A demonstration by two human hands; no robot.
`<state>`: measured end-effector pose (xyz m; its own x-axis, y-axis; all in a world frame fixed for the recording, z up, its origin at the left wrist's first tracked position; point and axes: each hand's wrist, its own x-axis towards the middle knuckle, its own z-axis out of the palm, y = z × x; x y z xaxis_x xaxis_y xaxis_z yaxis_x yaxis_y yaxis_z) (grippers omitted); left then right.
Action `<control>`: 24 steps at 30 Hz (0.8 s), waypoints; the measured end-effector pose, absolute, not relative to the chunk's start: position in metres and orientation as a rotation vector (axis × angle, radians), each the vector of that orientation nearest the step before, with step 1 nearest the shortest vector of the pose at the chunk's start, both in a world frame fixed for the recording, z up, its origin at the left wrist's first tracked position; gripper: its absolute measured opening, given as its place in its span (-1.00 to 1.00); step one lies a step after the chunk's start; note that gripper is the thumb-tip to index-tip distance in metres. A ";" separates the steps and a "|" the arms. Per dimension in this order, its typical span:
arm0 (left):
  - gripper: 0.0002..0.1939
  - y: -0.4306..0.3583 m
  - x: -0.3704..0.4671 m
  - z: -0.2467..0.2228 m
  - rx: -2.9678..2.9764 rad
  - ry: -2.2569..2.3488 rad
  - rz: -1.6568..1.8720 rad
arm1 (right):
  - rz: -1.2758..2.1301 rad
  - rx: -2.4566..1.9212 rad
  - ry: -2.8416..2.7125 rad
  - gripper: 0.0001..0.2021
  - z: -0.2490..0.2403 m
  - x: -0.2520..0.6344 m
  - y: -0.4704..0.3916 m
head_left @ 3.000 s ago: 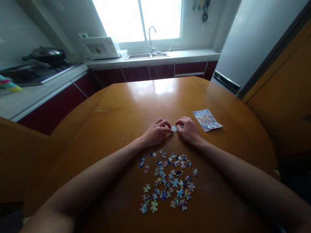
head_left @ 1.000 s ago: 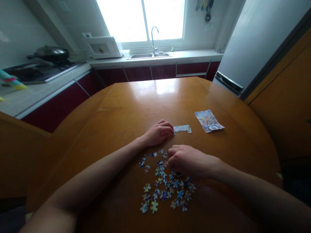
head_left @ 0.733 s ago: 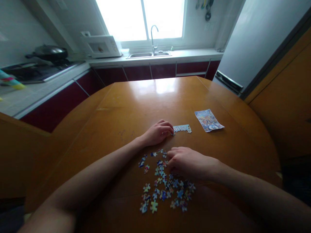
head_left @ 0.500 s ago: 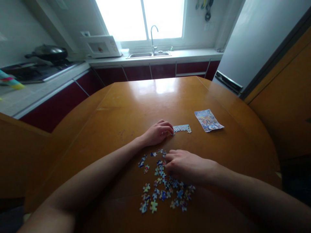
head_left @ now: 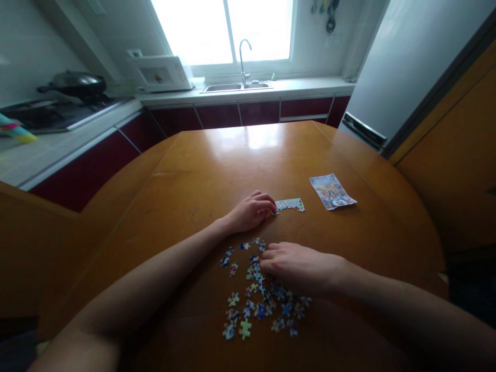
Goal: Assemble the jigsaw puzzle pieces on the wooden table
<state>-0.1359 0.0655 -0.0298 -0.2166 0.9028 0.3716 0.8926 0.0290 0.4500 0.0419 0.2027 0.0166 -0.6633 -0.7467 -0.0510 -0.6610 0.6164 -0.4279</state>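
My left hand [head_left: 253, 211] rests on the wooden table with curled fingers at the left end of a joined strip of puzzle pieces [head_left: 289, 204]. Whatever its fingertips hold is hidden. Lower down, my right hand [head_left: 292, 262] reaches over the upper right part of a pile of loose puzzle pieces [head_left: 260, 310], its fingers bent down on the pieces. I cannot make out what is under those fingertips. To the right of the strip lies a creased sheet with a colourful picture [head_left: 332, 191].
The round-ended wooden table [head_left: 232, 170] fills the middle. Beyond it are a counter with a sink [head_left: 236, 87], a white microwave [head_left: 160, 73] and a window. A stove with a black pan [head_left: 77, 85] stands at the left, a fridge [head_left: 411, 67] at the right.
My right hand has shifted slightly left and down over the loose pieces. My left hand has stayed at the end of the strip.
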 end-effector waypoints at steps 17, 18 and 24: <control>-0.70 0.063 -0.139 -0.032 1.971 2.235 0.932 | -1.768 -0.081 2.777 -0.90 0.005 0.001 0.240; -0.69 0.063 -0.139 -0.031 1.969 2.236 0.931 | -1.792 -0.007 2.762 -0.89 0.003 -0.004 0.246; -0.74 0.064 -0.138 -0.030 1.962 2.234 0.933 | -1.796 0.243 2.732 -0.87 -0.007 -0.021 0.269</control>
<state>-0.1385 0.0640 -0.0301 -0.2071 0.9101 0.3589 0.8950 0.0282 0.4452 -0.0208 0.2688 -0.0073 -0.9798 0.1975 0.0329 0.0480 0.3914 -0.9190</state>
